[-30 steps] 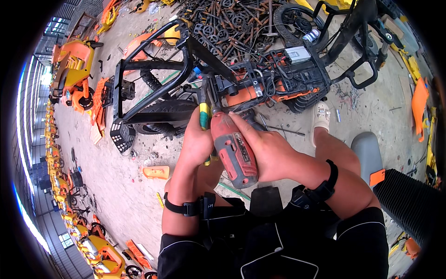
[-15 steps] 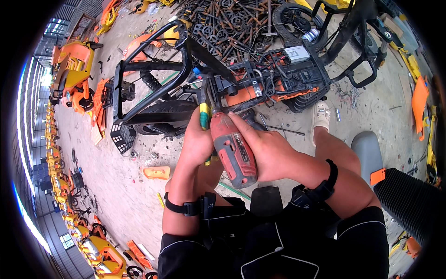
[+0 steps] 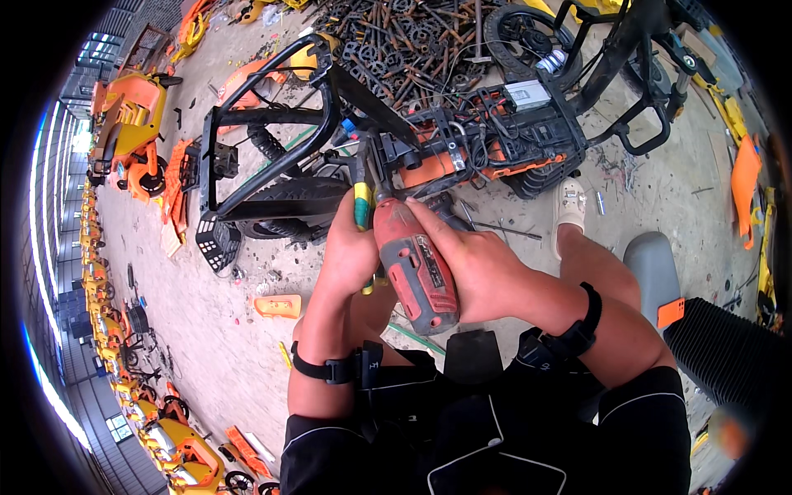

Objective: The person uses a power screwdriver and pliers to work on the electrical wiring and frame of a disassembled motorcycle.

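Observation:
My left hand (image 3: 346, 257) is closed round the green and yellow handles of pliers (image 3: 362, 206), whose head reaches up against the stripped scooter's black frame (image 3: 326, 115). In my right hand (image 3: 487, 276) is a red and black power driver (image 3: 417, 276), its body tilted and its nose pointing at the same spot beside the pliers. The driver's tip and the part it meets are too small and dark to make out. The scooter lies across in front of me, its rear tyre (image 3: 301, 194) to the left and its open, wired body (image 3: 495, 140) to the right.
Beyond the scooter rises a heap of rusty metal parts (image 3: 404, 49). An orange cover piece (image 3: 278, 306) and thin rods (image 3: 511, 231) lie on the floor. A grey seat (image 3: 652, 272) and black ribbed hose (image 3: 726, 355) stand at right; yellow scooters (image 3: 124, 355) line the left.
Both hands and tools hold nearly the same place; the driver's rear end has shifted very slightly right. A blurred, roundish shape now shows at the lower right rim.

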Tool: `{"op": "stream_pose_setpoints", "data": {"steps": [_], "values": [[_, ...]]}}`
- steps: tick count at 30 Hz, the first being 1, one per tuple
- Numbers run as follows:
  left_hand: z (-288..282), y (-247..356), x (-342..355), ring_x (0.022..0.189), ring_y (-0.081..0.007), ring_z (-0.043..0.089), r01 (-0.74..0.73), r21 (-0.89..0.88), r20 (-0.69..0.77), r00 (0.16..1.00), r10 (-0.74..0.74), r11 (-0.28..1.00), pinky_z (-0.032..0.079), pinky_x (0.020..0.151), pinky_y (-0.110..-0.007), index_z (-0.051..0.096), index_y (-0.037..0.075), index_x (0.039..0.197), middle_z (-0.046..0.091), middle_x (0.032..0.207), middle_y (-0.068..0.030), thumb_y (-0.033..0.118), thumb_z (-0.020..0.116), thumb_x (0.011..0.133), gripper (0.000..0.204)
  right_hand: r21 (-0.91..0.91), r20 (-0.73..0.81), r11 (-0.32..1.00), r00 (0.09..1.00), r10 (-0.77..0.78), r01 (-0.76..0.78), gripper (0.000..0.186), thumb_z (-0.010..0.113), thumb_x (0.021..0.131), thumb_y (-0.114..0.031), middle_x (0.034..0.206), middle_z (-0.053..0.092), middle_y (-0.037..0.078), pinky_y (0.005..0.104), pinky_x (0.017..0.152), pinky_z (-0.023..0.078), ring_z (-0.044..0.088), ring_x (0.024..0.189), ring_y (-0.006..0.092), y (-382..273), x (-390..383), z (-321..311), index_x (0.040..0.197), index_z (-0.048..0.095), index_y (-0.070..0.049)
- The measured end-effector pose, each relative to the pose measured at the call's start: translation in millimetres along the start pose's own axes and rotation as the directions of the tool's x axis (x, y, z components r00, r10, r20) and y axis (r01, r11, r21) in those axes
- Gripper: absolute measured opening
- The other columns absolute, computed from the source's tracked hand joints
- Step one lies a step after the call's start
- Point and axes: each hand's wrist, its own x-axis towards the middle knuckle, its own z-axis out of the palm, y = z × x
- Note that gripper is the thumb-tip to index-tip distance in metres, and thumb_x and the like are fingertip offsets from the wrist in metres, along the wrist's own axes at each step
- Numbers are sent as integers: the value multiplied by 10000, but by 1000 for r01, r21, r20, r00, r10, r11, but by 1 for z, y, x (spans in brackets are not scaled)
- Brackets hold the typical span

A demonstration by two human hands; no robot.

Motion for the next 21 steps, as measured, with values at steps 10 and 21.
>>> {"op": "stream_pose_setpoints", "data": {"steps": [10,21], "values": [[2,12,-4,892,-132,629,14,5,8,1000,-14,1000,527,763,-291,533,-16,1258,678,1030,-97,94,693,908,399,31,9,1000,1000,1,-1,1217,828,682,-382,1016,674,225,481,756,551,690,859,418,-1,0,-1,1571,86,-9],[4,12,-5,897,-134,634,-24,14,-12,1000,24,1000,531,770,-290,519,-27,1280,677,1032,-101,93,678,926,406,-3,-28,999,999,-45,45,1211,830,680,-386,986,677,230,483,735,554,692,831,419,-1,0,-2,1566,104,9]]}}
